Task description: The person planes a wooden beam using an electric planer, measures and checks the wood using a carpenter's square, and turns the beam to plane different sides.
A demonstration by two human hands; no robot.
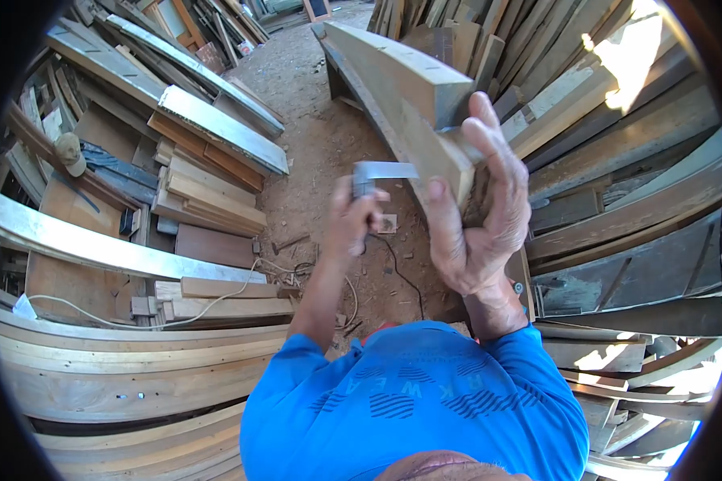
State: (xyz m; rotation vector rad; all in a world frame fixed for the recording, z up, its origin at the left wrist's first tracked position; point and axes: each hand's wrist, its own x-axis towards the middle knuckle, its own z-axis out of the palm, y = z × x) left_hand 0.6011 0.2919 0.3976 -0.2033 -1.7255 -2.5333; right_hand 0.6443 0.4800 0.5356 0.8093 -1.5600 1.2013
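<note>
A worker in a blue shirt (413,393) wraps the left hand (354,220) around a blurred tool (389,170), its pale blade reaching the notched timber (409,100); the right hand (489,216), thumb and fingers spread apart, is at the timber's near end, though firm contact cannot be told.

Left forearm (319,290) reaching forward, angled slightly in; left hand (356,215) wrapped in a grip, blurred. Right forearm (497,311) looks short from this angle, right hand (491,216) raised higher: fingers (496,148) pointing up, slightly bent, thumb (441,212) spread well apart from them toward the left. Hands apart.
</note>
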